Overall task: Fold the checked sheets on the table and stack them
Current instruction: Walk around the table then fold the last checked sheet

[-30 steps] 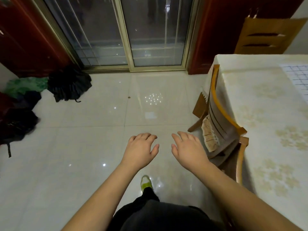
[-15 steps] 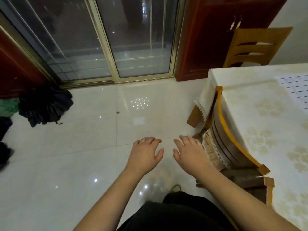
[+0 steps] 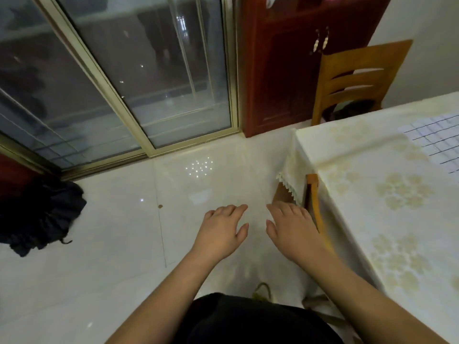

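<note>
Change: both hands have kept their pose side by side while the view has swung right and upward, so more of the desk and the far chair now shows, and the dark cloth heap on the floor has slid toward the left edge of the view.
Left hand: left hand (image 3: 221,230) hovers palm down over the floor tiles, fingers relaxed and spread, gripping nothing.
Right hand: right hand (image 3: 293,228) hovers beside it, just off the desk's near-left corner, fingers loose and apart, also empty; its grip is open.
Why held so: with both palms down and forward, the hands look readied for reaching, which suits a person approaching the work and not yet at it.
Checked sheet: checked sheet (image 3: 433,139) lies flat on the desk toward its far right side, running out of view at the right edge; only one is visible, unfolded as far as can be told.
Desk: desk (image 3: 360,194) wears a cream cloth with a pale flower pattern and a lace hem hanging at its left corner.
Chairs: near chair (image 3: 313,202) is tucked in at the desk's left edge, close to the right hand; far chair (image 3: 357,80) stands beyond the far edge.
Stage: judged as the very start, no fold made and no stack begun.
Next: the hands need to cross the desk to the sheet's edge.
</note>
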Demonstrator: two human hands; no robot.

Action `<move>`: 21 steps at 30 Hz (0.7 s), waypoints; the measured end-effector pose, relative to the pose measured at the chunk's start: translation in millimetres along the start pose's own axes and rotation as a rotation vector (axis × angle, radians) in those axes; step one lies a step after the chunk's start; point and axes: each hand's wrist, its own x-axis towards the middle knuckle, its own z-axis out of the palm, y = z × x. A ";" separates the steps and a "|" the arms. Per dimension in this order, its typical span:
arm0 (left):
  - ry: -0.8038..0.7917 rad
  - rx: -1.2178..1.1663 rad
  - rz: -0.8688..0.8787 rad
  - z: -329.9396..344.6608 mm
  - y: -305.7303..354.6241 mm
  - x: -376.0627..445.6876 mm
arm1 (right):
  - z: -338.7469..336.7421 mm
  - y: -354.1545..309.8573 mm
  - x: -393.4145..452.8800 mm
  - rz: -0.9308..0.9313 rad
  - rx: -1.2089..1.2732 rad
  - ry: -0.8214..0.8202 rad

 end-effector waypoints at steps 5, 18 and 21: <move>-0.009 0.008 0.090 -14.2 -7.3 69.9 | -8.9 18.8 48.3 0.081 0.001 0.011; -0.150 0.029 0.487 -42.9 -51.7 257.8 | -38.7 40.7 171.5 0.524 0.047 0.124; -0.168 0.036 0.610 -49.2 -47.0 288.3 | -50.6 46.4 190.7 0.627 0.051 0.151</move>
